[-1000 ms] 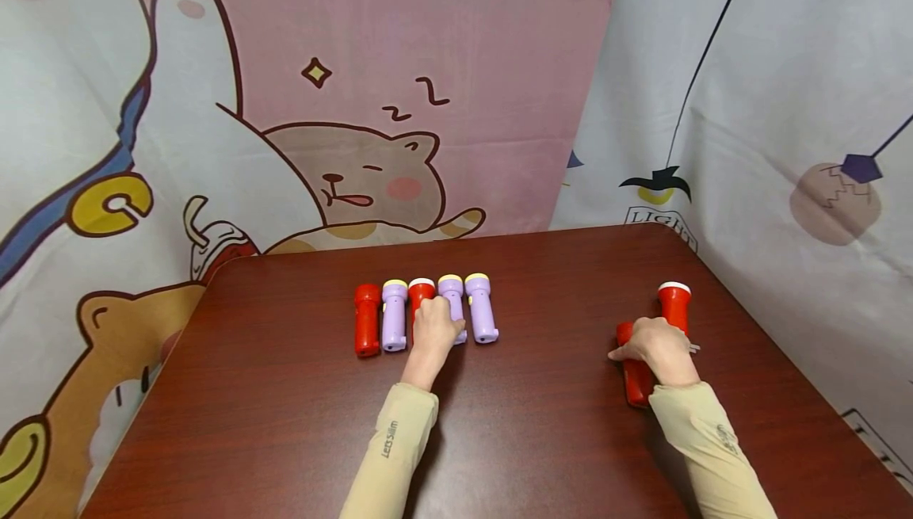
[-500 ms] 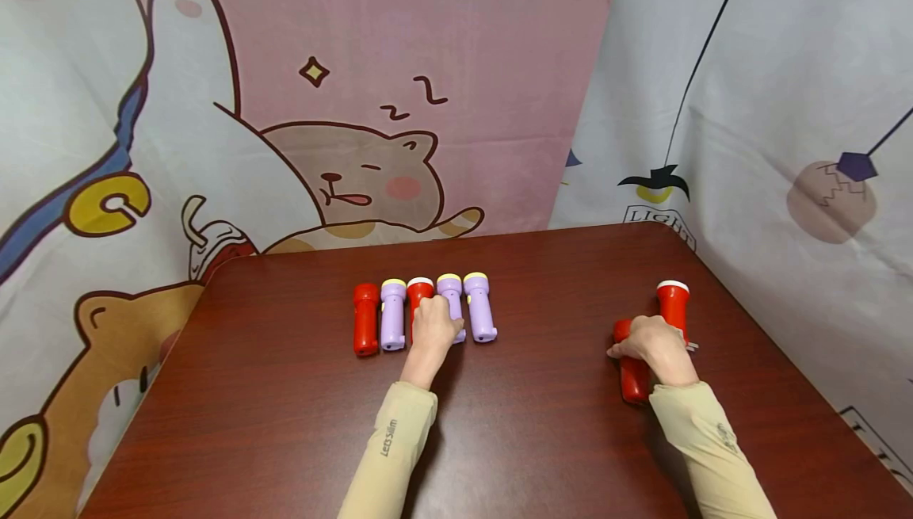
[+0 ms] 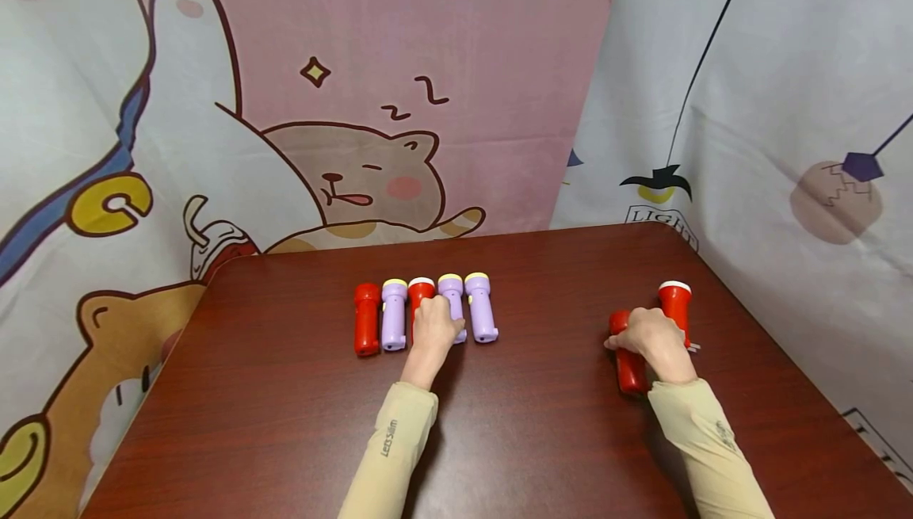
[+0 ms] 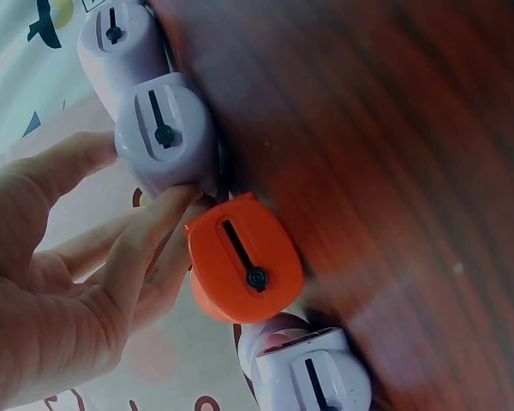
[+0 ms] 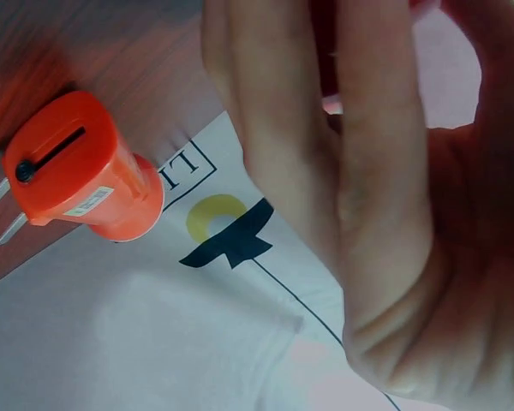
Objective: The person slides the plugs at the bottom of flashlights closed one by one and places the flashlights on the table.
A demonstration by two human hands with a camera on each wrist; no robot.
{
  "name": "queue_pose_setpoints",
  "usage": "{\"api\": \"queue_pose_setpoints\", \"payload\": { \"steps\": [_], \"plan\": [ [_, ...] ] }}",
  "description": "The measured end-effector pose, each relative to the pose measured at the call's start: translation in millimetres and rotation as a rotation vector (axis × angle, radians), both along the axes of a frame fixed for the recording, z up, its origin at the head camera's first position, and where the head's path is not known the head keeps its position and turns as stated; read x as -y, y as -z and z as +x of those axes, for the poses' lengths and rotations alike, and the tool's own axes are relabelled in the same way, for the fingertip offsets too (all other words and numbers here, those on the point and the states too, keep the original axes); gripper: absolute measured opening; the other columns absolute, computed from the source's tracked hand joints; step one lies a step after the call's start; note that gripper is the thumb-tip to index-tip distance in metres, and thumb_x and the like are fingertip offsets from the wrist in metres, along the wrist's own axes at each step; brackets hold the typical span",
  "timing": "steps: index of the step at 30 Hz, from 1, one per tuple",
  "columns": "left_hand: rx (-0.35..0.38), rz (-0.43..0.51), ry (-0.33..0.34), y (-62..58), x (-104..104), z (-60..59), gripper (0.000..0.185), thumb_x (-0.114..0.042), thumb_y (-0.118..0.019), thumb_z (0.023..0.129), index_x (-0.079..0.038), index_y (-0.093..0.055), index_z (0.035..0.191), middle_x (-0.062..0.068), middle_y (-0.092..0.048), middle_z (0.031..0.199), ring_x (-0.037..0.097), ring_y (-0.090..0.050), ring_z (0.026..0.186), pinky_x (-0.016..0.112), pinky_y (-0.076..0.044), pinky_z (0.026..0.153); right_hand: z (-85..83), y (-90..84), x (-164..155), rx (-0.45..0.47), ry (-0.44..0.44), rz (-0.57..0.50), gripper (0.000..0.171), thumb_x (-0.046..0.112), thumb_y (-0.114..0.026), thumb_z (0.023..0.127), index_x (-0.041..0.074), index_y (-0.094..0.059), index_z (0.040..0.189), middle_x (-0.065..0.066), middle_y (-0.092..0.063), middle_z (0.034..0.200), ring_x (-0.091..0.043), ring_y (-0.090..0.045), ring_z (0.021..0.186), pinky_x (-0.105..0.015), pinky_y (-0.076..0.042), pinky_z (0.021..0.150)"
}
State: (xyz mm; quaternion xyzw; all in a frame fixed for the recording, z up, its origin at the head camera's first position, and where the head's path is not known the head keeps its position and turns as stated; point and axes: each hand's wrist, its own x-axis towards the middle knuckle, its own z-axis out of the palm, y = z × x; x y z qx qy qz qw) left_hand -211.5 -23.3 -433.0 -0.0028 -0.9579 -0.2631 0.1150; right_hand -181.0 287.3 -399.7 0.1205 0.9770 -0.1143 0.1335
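On the right side of the dark wooden worktop (image 3: pixel 542 424), the right hand (image 3: pixel 651 339) has its fingers curled over a red torch (image 3: pixel 628 367) that lies flat, a stubby plastic body. Just beside it lies a second red torch (image 3: pixel 676 303) with a white rim at its head and two metal plug prongs at its tail. The left hand (image 3: pixel 433 330) rests with bent fingers on a row of five torches (image 3: pixel 424 309), red and lilac side by side, touching the middle red one and the lilac one next to it.
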Motion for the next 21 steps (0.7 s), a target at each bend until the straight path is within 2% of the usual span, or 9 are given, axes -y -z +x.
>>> {"api": "queue_pose_setpoints", "payload": {
  "steps": [6,14,21],
  "plan": [
    [-0.018,-0.001,0.007,1.0,1,0.4,0.024,-0.013,-0.083,0.066,0.004,-0.067,0.072,0.021,-0.066,0.069,0.04,-0.065,0.066,0.044,-0.053,0.059,-5.0,-1.6,4,-0.026,0.006,0.008,0.058,0.039,-0.074,0.073,-0.011,-0.059,0.099,-0.026,-0.058,0.084,-0.035,-0.056,0.07,-0.06,-0.047,0.066],
    [-0.031,0.002,0.01,1.7,0,1.1,0.024,-0.013,-0.083,0.066,0.005,-0.067,0.072,0.021,-0.066,0.069,0.041,-0.065,0.066,0.044,-0.053,0.06,-6.1,-5.3,11,-0.112,-0.023,-0.005,0.054,0.041,-0.071,0.076,-0.008,-0.06,0.094,-0.023,-0.059,0.079,-0.033,-0.056,0.065,-0.049,-0.047,0.055],
    [-0.008,0.008,0.0,-0.2,0,1.0,0.025,-0.014,-0.083,0.067,0.004,-0.068,0.074,0.022,-0.066,0.072,0.041,-0.066,0.068,0.044,-0.053,0.059,-8.6,-9.0,20,-0.179,-0.008,-0.013,0.055,0.042,-0.068,0.077,-0.009,-0.059,0.094,-0.023,-0.059,0.077,-0.032,-0.055,0.062,-0.044,-0.046,0.051]
  ]
}}
